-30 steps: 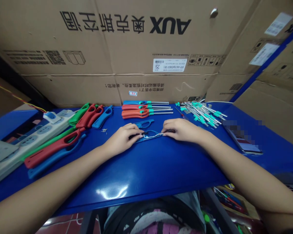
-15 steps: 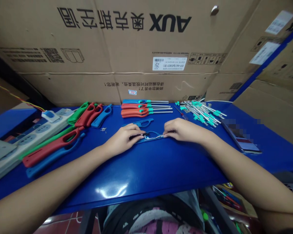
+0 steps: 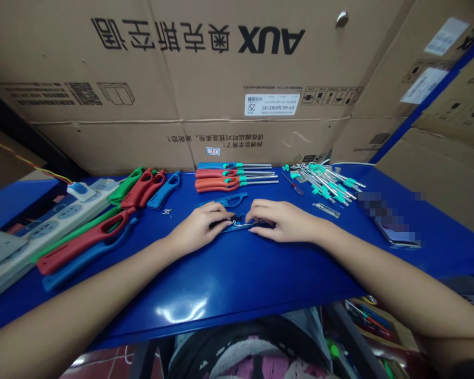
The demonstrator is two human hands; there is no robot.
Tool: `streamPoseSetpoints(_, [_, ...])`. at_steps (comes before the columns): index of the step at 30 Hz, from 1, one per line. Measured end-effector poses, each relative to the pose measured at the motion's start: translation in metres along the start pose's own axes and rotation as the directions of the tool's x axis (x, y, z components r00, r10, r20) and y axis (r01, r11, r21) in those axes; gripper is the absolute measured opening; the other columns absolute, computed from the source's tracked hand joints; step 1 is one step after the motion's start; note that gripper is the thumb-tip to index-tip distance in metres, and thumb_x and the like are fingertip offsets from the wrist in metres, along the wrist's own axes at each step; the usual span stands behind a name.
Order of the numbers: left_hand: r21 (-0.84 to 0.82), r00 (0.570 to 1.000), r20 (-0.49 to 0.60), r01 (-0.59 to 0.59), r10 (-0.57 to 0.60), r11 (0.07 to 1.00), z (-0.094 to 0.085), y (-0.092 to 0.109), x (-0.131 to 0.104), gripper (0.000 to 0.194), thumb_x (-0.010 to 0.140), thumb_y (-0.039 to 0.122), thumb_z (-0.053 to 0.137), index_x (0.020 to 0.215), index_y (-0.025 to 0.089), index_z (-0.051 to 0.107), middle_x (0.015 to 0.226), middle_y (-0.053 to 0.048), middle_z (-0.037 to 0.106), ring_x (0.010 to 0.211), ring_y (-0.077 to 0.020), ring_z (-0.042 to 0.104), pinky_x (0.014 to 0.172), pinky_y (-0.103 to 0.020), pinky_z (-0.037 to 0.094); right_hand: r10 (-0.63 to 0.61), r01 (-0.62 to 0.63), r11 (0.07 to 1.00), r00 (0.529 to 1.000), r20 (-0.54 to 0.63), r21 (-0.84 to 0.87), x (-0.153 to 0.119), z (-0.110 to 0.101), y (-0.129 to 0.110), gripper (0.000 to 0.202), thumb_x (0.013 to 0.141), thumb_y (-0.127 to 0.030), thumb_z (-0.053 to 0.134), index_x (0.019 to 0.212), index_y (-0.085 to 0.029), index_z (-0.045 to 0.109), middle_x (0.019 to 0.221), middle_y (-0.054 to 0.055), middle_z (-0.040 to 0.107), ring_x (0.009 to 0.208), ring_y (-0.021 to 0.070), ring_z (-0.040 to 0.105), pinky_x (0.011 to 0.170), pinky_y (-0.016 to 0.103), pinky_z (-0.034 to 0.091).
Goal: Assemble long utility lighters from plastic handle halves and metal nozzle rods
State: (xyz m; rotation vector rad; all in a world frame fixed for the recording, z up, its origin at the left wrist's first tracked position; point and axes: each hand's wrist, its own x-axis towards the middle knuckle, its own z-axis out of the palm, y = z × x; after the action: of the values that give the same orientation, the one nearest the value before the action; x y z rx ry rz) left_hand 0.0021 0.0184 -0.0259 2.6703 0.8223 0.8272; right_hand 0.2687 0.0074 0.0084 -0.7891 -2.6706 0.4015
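Observation:
A blue lighter handle shell (image 3: 239, 227) lies low over the table between my two hands, with a thin white wire (image 3: 237, 222) running along it. My left hand (image 3: 199, 226) pinches the shell's left end, where a small black part (image 3: 234, 217) shows at the fingertips. The curled fingers of my right hand (image 3: 286, 220) close over the right end of the shell and the wire. Something dark sits under those fingers, too hidden to name. Just behind lies another blue handle shell (image 3: 231, 200).
Behind lie several lighters with metal tubes (image 3: 237, 182). To the right are a screwdriver (image 3: 295, 187), a pile of metal tubes with green fittings (image 3: 327, 181), a clear part (image 3: 327, 210) and a phone (image 3: 395, 226). Leftward are small screws (image 3: 166, 211), handle shells (image 3: 87, 242) and a power strip (image 3: 47, 223).
My right hand has shifted left and closer to my left hand, its fingers now curled over the shell. The clear part on the right has come into view. My left hand keeps its place.

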Motion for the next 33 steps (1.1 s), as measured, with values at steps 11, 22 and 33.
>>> streamPoseSetpoints(11, [0.021, 1.0, -0.013, -0.022, 0.023, 1.0, 0.001, 0.001, -0.001, 0.024, 0.097, 0.021, 0.058, 0.116, 0.015, 0.072, 0.096, -0.008, 0.068, 0.092, -0.0192, 0.066, 0.085, -0.032, 0.056, -0.067, 0.045, 0.966, 0.995, -0.08, -0.253, 0.008, 0.034, -0.001, 0.025, 0.1, -0.032, 0.051, 0.119, -0.025, 0.065, 0.109, 0.004, 0.063, 0.078, 0.0138, 0.061, 0.062, 0.025, 0.041])
streamPoseSetpoints(22, [0.015, 1.0, -0.004, -0.022, 0.022, 1.0, 0.001, 0.002, 0.0, 0.023, 0.097, 0.021, 0.057, 0.115, 0.017, 0.073, 0.094, -0.007, 0.068, 0.092, -0.0197, 0.066, 0.085, -0.033, 0.055, 0.089, -0.059, 0.986, 0.977, -0.193, 0.159, 0.012, 0.034, -0.003, 0.008, 0.095, -0.026, 0.059, 0.096, -0.02, 0.064, 0.095, 0.002, 0.065, 0.07, 0.0101, 0.057, 0.064, 0.023, 0.042])
streamPoseSetpoints(33, [-0.003, 1.0, 0.001, 0.01, -0.01, 1.0, -0.001, 0.005, -0.001, 0.026, 0.098, 0.024, 0.056, 0.118, 0.019, 0.072, 0.097, -0.007, 0.069, 0.091, -0.0183, 0.066, 0.086, -0.033, 0.056, 0.279, -0.141, 0.597, 0.96, -0.039, 0.79, 0.009, 0.024, 0.018, 0.031, 0.09, -0.045, 0.067, 0.093, -0.019, 0.051, 0.071, -0.004, 0.057, 0.056, 0.0073, 0.049, 0.054, 0.022, 0.041])
